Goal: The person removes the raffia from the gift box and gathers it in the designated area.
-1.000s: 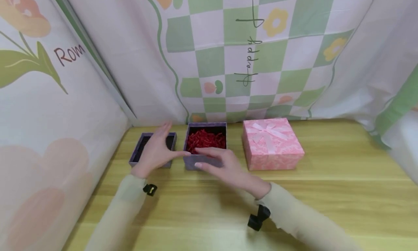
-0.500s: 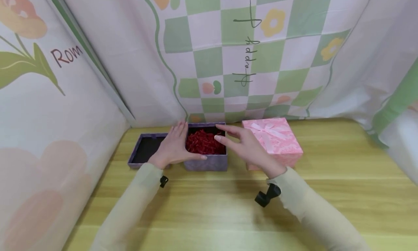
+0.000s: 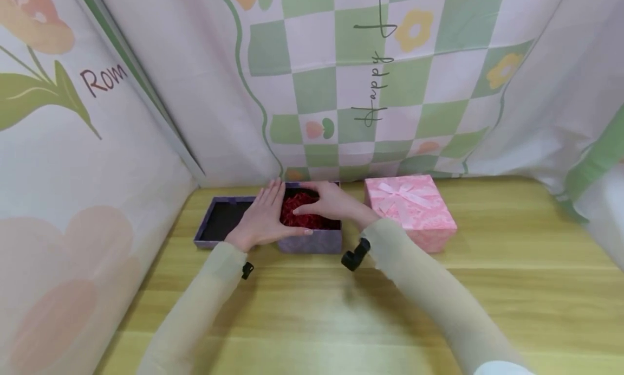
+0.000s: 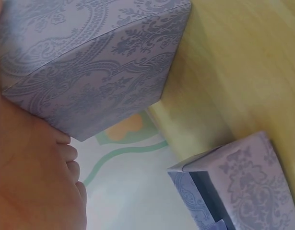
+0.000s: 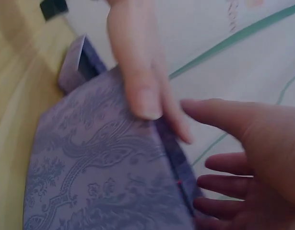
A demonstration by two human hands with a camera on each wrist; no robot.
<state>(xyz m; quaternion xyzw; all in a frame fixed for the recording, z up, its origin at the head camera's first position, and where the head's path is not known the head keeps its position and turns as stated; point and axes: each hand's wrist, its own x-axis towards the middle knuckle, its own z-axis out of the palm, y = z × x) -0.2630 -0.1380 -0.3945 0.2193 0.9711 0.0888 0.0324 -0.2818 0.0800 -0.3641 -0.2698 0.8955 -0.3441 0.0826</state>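
A purple patterned gift box (image 3: 310, 241) stands uncovered on the table, filled with red shredded paper (image 3: 306, 221). My left hand (image 3: 260, 218) rests against its left side, fingers straight and together, with the thumb along the front rim. Over the opening, my right hand (image 3: 333, 204) is spread with nothing between fingers and thumb, the thumb above the red shreds. In the right wrist view, the right hand's (image 5: 253, 158) loosely bent fingers overlap the box rim. To the left, a shallow purple box lid (image 3: 224, 223) with a black inside lies upturned; the left hand overlaps its right part.
A pink gift box (image 3: 409, 218) with a ribbon bow stands right of the purple box, behind the right wrist. The wooden table (image 3: 302, 315) meets a printed curtain (image 3: 312, 93) at the back and another on the left.
My left hand has moved right from above the lid to the purple box's left side. The right hand swung right toward the pink box, then back left over the red shreds.
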